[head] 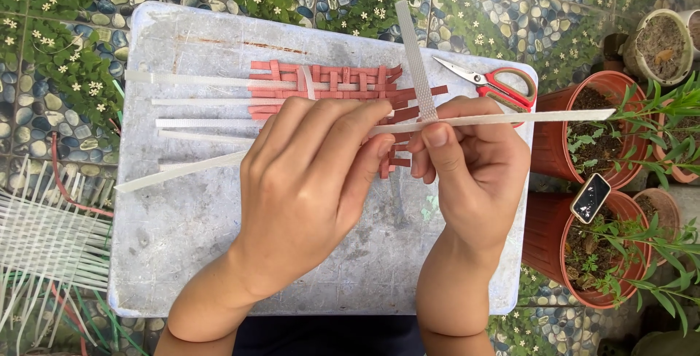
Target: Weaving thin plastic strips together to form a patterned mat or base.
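Note:
A partly woven mat of red and white plastic strips point(332, 83) lies on a grey-white board point(182, 217). My left hand point(306, 181) covers its lower part, fingers pinching a long white strip point(510, 118) that runs from lower left to right. My right hand point(470, 166) grips the same strip with thumb and fingers just right of the left hand. Another white strip point(414, 50) stands up from the mat between the two hands, leaning toward the top. Several loose white strips point(189, 101) stick out of the mat to the left.
Red-handled scissors point(496, 83) lie at the board's upper right. Terracotta pots with plants point(598, 130) stand to the right, one with a dark tag point(590, 197). A bundle of white strips point(44, 247) lies at lower left on the pebble-patterned floor point(65, 50).

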